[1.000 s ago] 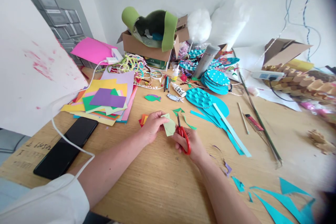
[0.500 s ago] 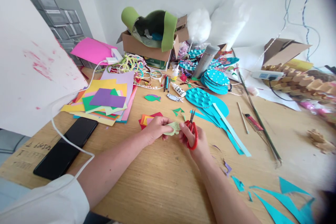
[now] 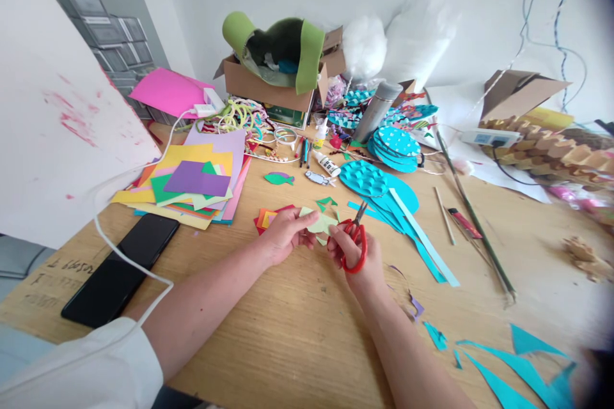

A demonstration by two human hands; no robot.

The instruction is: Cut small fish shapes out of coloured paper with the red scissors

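L hand (image 3: pixel 289 234) pinches a small pale-green paper piece (image 3: pixel 322 223) btwn thumb & fingers, held over the wooden tabletop (image 3: pixel 297 345), approx. mid-scene. R hand (image 3: pixel 363 263) grasps red-handled metal scissors (image 3: pixel 361 231), blades pointing far & a bit R, clear of the paper; its thumb & fingertips are at the paper's R edge, prob. touching.

Just L of L hand, partly behind it: a small pile of red, orange & yellow paper pieces (image 3: pixel 262 217). Just far of the paper: bright-green paper offcuts (image 3: pixel 327 202). Farther: a green-and-purple paper fish (image 3: pixel 278 178), w/ a white dark-outlined paper fish (image 3: pixel 318 177) to its R, nr a white plastic glue bottle (image 3: pixel 328 165) lying down. L: a stack of multicoloured paper sheets (image 3: pixel 196 179); nearer, a black smartphone (image 3: pixel 119 271). R: long turquoise paper strips (image 3: pixel 423 248). Near R: pointed turquoise paper scraps (image 3: pixel 532 340).
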